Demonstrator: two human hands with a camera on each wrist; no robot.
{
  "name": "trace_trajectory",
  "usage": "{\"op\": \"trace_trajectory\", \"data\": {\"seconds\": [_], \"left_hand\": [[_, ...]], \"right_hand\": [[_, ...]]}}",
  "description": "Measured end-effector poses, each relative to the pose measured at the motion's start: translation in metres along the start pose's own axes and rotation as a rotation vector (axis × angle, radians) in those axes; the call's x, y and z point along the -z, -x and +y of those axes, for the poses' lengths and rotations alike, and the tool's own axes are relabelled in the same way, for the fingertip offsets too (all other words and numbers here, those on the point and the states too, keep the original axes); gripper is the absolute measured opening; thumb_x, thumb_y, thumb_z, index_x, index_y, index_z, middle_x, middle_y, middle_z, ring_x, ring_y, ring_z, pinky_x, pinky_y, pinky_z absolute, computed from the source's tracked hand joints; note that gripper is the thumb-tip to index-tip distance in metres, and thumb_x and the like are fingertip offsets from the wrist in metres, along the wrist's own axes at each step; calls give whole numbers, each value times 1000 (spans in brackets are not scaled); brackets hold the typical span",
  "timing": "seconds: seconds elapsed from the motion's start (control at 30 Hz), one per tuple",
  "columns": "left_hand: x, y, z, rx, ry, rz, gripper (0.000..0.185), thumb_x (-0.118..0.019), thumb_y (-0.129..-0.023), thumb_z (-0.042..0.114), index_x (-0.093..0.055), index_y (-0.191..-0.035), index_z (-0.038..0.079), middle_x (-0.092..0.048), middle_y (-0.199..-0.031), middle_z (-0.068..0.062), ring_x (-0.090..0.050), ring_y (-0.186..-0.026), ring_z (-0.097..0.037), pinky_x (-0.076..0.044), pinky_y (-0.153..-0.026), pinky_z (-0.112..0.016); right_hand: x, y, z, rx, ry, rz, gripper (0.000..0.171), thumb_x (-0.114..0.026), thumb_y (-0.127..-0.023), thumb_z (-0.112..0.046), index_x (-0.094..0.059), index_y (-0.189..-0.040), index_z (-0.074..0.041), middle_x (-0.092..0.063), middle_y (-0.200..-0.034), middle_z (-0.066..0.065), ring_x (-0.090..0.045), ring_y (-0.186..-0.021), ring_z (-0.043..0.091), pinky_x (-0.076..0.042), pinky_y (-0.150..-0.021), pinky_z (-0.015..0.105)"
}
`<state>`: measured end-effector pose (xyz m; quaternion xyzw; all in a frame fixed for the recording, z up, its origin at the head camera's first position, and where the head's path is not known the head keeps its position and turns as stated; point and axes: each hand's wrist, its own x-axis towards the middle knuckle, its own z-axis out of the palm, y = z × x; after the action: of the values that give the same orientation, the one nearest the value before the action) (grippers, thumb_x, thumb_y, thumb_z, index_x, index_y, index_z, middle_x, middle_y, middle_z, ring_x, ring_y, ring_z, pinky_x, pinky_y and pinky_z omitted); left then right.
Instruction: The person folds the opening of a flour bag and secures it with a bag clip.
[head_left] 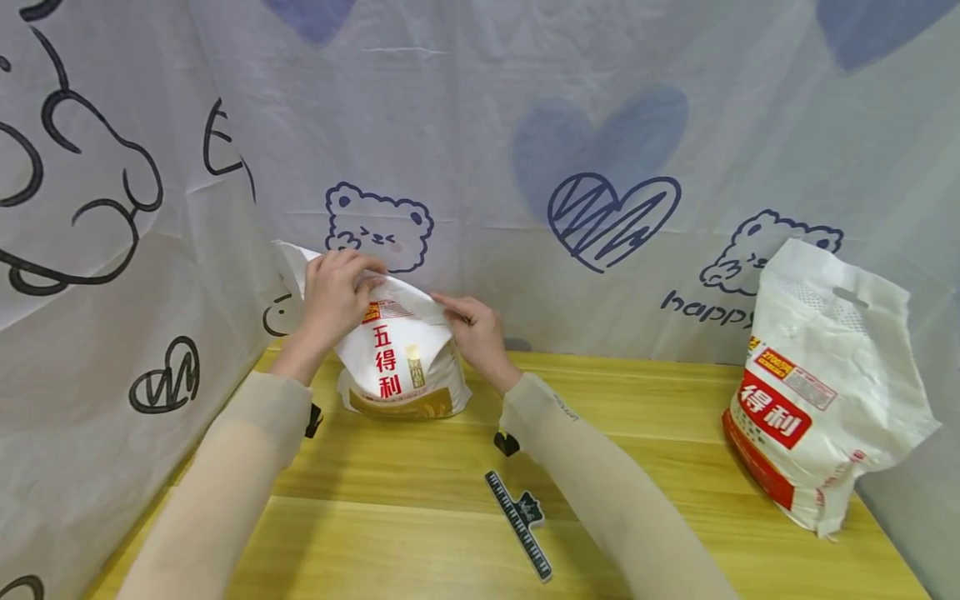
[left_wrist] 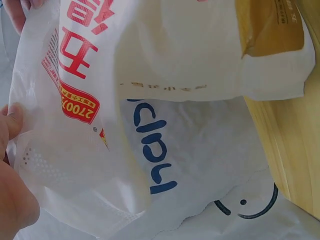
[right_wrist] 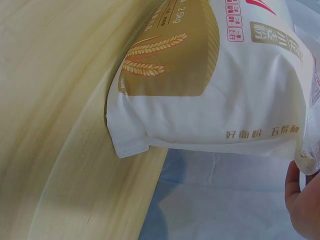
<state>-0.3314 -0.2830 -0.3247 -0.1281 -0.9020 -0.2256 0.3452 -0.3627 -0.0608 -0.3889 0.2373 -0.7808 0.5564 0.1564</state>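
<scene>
A white flour bag (head_left: 397,358) with red lettering and a gold lower band stands on the table near the back curtain. My left hand (head_left: 341,287) grips its top edge toward the left, thumb on the near side. At the bag's upper right corner, my right hand (head_left: 477,333) pinches the folded-over plastic. The left wrist view shows the thumb and fingers (left_wrist: 14,120) on the thin, perforated top part. In the right wrist view, a wheat picture marks the gold panel (right_wrist: 175,60), and the right fingers (right_wrist: 292,187) hold the bag's top end.
A black-and-white clip (head_left: 519,525) with a piano-key pattern lies on the wooden table (head_left: 375,533), in front of the bag. Another flour bag (head_left: 817,400), red and white with a handle slot, stands at the right. A printed curtain (head_left: 480,125) hangs behind.
</scene>
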Motion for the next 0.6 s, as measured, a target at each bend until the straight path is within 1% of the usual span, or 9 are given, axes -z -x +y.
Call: {"op": "trace_trajectory", "data": {"seconds": [0.2,0.37,0.4,0.5,0.6], "left_hand": [[-2,-2,4,13,15,5,10,-72,-96,8,-75,-105,7,-70,-108,-11,-56,-113,-35,-30,-115,-56],[-2,-1,5,29,18,-3,10,-72,-96,7,-75,-105,7,-70,-110,-11,-56,-115,-34,-28,-116,-56],[-2,-1,5,31,17,-5,9,-72,-96,7,-75,-105,7,-70,-110,-11,-55,-115,-34,-28,-116,-56],[-1,-1,6,34,13,-9,9,-72,-96,6,-75,-105,7,-70,-110,-11,-55,-116,-35,-28,-117,-57],[-1,-1,6,38,8,-13,9,-71,-96,6,-75,-105,7,-70,-110,-12,-55,-117,-35,-28,-117,-57]], "right_hand": [[2,0,1,43,11,22,33,-67,-96,7,-78,-120,-12,-77,-108,11,-63,-80,19,-52,-68,19],[5,2,0,62,31,31,31,-68,-97,4,-78,-122,-12,-78,-110,11,-59,-76,17,-46,-64,19],[5,2,0,58,34,30,31,-68,-97,3,-78,-122,-12,-78,-111,10,-60,-77,17,-46,-65,19],[6,3,-1,17,32,19,32,-68,-97,2,-77,-124,-14,-77,-117,8,-67,-86,18,-52,-70,20],[8,5,-2,-16,20,7,33,-67,-97,3,-76,-125,-13,-75,-124,7,-72,-102,21,-58,-81,22]]}}
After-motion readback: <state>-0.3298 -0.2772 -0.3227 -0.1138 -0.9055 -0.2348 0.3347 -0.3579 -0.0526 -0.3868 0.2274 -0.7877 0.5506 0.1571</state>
